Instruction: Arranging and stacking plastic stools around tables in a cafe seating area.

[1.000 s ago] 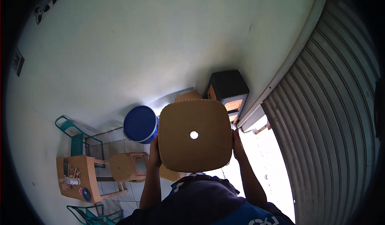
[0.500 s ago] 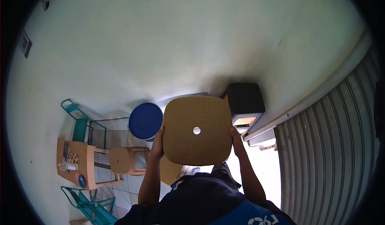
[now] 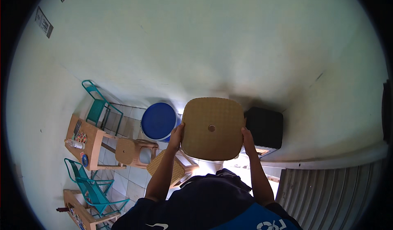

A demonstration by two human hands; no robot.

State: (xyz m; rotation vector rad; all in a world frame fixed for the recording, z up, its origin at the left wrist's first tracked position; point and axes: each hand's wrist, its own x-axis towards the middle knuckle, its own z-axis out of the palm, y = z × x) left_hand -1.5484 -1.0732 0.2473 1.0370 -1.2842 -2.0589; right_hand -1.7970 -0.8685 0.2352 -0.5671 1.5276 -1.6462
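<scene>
I hold a tan plastic stool [image 3: 212, 127] up in front of me, its square woven-pattern seat with a small centre hole facing the camera. My left hand [image 3: 177, 135] grips the seat's left edge. Over on the opposite edge, my right hand [image 3: 247, 139] has the same hold. Below it on the tiled floor stand two more tan stools, one [image 3: 132, 151] to the left and one [image 3: 170, 167] partly hidden behind my left forearm.
A blue round drum lid [image 3: 159, 121] sits by the pale wall. A black box on a stand [image 3: 266, 127] is at the right. Teal metal chairs [image 3: 97, 103] and wooden tables [image 3: 88, 142] stand at the left. A corrugated metal shutter [image 3: 331, 197] runs along the lower right.
The view has swung, so the shutter has slid toward the lower right and more wall shows. The stool stays held in both hands, now sitting slightly left of the black box.
</scene>
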